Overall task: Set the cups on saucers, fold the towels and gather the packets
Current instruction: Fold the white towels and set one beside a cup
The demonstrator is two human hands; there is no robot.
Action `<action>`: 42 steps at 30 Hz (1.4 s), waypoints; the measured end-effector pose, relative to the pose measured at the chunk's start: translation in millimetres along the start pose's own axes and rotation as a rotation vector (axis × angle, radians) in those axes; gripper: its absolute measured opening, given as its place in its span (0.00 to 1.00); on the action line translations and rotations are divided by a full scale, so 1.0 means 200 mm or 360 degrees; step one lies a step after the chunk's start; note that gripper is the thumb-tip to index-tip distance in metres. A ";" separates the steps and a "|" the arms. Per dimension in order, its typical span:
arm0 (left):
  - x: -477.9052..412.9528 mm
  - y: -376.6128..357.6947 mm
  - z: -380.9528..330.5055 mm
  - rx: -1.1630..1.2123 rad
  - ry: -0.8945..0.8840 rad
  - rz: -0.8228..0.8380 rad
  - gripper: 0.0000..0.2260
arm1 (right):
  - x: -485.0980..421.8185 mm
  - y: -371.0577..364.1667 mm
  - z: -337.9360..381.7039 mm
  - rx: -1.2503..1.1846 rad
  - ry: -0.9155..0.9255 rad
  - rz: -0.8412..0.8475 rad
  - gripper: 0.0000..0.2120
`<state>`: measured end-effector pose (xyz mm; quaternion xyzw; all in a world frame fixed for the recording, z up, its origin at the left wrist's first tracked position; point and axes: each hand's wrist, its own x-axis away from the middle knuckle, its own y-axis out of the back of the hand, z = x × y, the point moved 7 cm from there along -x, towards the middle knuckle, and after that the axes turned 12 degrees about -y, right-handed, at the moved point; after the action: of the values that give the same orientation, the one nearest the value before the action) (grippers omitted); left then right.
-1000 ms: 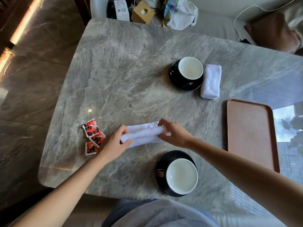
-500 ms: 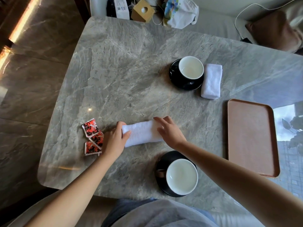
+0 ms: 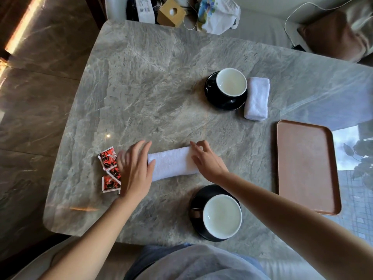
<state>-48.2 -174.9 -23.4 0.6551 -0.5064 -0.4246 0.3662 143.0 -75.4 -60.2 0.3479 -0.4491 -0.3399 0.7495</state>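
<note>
**Over a grey marble table, two bare hands frame a folded white towel**

Near the table's front edge, a folded white towel (image 3: 173, 163) lies flat as a long strip. The left hand (image 3: 134, 171) is spread open, palm down, fingers extended and slightly blurred; its thumb touches the towel's left end, and it grips nothing. Its fingers overlap three red-and-black packets (image 3: 109, 170) clustered just to the left. The right hand (image 3: 205, 160) is loosely open at the towel's right end, fingers curled, fingertips on or just above the cloth; whether it pinches the fabric cannot be told. Both forearms reach in from the bottom of the view.

Just in front of the towel, a white-lined cup (image 3: 222, 216) sits on a black saucer (image 3: 196, 201). Farther back, a second cup (image 3: 231, 82) sits on its own black saucer (image 3: 214, 98), with a second folded towel (image 3: 256, 98) touching the saucer's right edge. A brown rectangular tray (image 3: 306, 166) lies at the right.

The marble tabletop (image 3: 145, 87) is polished and reflects a window at the right. Beyond its far edge lie a cardboard tissue box (image 3: 171, 12), a white bag (image 3: 219, 15), a cable and a brown cushion (image 3: 333, 35). Glossy stone floor shows at the left.
</note>
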 end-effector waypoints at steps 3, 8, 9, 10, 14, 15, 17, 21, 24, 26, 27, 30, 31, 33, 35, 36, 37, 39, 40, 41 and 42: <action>0.05 -0.07 -0.16 -0.0085 -0.0370 0.0267 0.26 | 0.02 0.03 0.04 0.0178 0.0062 -0.0106 0.26; 0.11 -0.21 -0.12 -0.0247 -0.0295 0.0634 0.32 | 0.11 0.01 0.12 0.0695 0.0540 -0.0205 0.34; 0.12 -0.23 -0.11 -0.0265 -0.0289 0.0657 0.33 | 0.11 -0.02 0.10 0.0753 0.0571 -0.0156 0.34; 0.12 -0.24 -0.10 -0.0264 -0.0296 0.0673 0.33 | 0.11 -0.05 0.08 0.0795 0.0568 -0.0094 0.33; 0.12 -0.27 -0.08 -0.0323 -0.0341 0.0770 0.30 | 0.08 -0.11 0.02 0.0827 0.0471 0.0075 0.32; 0.12 -0.28 -0.07 -0.0326 -0.0341 0.0826 0.30 | 0.08 -0.11 0.02 0.0816 0.0464 0.0083 0.32; 0.13 -0.30 -0.05 -0.0292 -0.0331 0.0931 0.31 | 0.08 -0.11 0.02 0.0800 0.0458 0.0095 0.32; 0.10 -0.30 -0.04 -0.0220 -0.0239 0.0982 0.32 | 0.07 -0.08 0.05 0.0623 0.0409 0.0203 0.32; 0.07 -0.09 -0.16 0.0180 -0.0122 0.0464 0.31 | 0.05 0.02 0.09 0.0277 0.0316 0.0203 0.30; 0.12 0.06 -0.25 0.0694 0.0072 0.0020 0.24 | 0.03 0.10 0.13 0.0206 0.0346 0.0047 0.28; 0.17 0.08 -0.28 0.0988 0.0283 -0.0084 0.19 | 0.02 0.12 0.17 0.0221 0.0390 -0.0014 0.28; 0.32 -0.04 -0.37 0.1918 0.1317 0.0000 0.07 | 0.02 0.11 0.29 0.0273 0.0578 -0.0056 0.25; 0.35 -0.10 -0.40 0.2167 0.1662 0.0024 0.06 | 0.03 0.09 0.34 0.0300 0.0649 -0.0052 0.24; 0.37 -0.18 -0.45 0.2571 0.2118 0.0049 0.11 | 0.07 0.07 0.42 0.0367 0.0809 -0.0128 0.19; 0.35 -0.21 -0.46 0.2747 0.2268 0.0006 0.19 | 0.10 0.05 0.46 0.0392 0.0872 -0.0211 0.15; 0.33 -0.22 -0.46 0.2788 0.2301 -0.0035 0.22 | 0.11 0.04 0.46 0.0387 0.0837 -0.0186 0.14; 0.32 -0.24 -0.46 0.2825 0.2328 -0.0060 0.23 | 0.10 0.03 0.44 0.0365 0.0780 -0.0147 0.14; 0.29 -0.28 -0.45 0.2885 0.2388 -0.0083 0.24 | 0.08 0.01 0.40 0.0302 0.0636 -0.0019 0.15; 0.27 -0.30 -0.45 0.2893 0.2413 -0.0094 0.25 | 0.08 0.01 0.38 0.0273 0.0570 0.0034 0.16; 0.26 -0.31 -0.45 0.2892 0.2431 -0.0107 0.25 | 0.08 0.01 0.36 0.0233 0.0511 0.0079 0.16; 0.24 -0.32 -0.45 0.2889 0.2449 -0.0125 0.25 | 0.08 0.01 0.34 0.0180 0.0460 0.0114 0.16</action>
<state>63.9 -202.7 -57.5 0.7728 -0.2487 0.5828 -0.0370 87.6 -101.3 -27.2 0.4186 -0.3671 -0.2336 0.7972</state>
